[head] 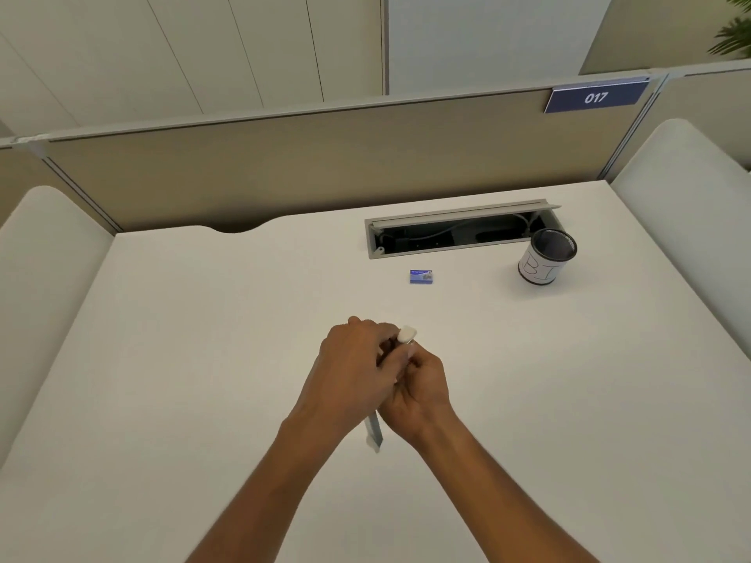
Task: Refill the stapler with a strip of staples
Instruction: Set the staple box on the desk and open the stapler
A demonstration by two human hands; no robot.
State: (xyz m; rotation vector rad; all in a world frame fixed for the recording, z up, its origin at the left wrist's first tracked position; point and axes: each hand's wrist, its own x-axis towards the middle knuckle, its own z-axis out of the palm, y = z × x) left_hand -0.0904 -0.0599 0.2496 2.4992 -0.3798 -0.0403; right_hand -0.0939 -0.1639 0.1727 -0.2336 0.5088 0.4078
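Note:
Both hands meet over the middle of the white desk (203, 359) around a white and grey stapler (374, 434). My left hand (349, 367) wraps its upper part, and its white tip sticks out past the fingers. My right hand (418, 388) grips the stapler from the right side, fingers curled. The stapler's lower end pokes out below the two hands. Most of its body is hidden by my fingers. A small blue staple box (421, 276) lies farther back on the desk, apart from both hands. No loose staple strip shows.
A mesh pen cup (546, 258) with a white paper label stands at the back right. Behind the box is an open cable tray (455, 233) sunk into the desk. Beige partitions close off the back and sides, with a blue sign reading 017 (595, 97).

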